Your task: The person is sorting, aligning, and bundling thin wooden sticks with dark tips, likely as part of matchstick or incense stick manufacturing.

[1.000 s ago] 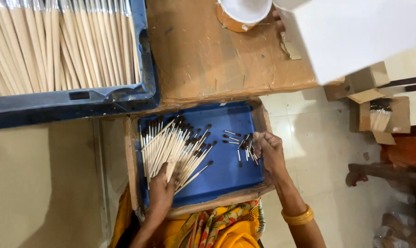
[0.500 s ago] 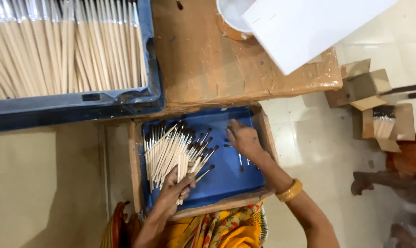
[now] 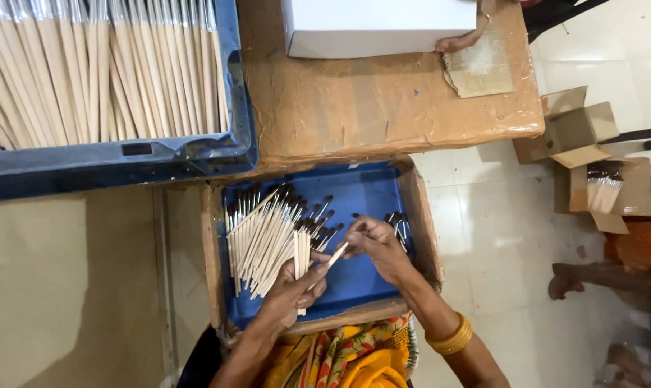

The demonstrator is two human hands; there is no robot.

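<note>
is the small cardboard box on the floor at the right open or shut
Open: the small cardboard box has its flaps spread, and brushes show inside.

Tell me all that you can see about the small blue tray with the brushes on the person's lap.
The blue tray is shallow and rectangular, lined inside a brown cardboard frame. It lies flat below the cardboard-covered table edge. A heap of thin wooden brushes with dark tips fills its left half; a few lie at its right. The left hand grips a small bunch over it, and the right hand holds one brush.
</note>
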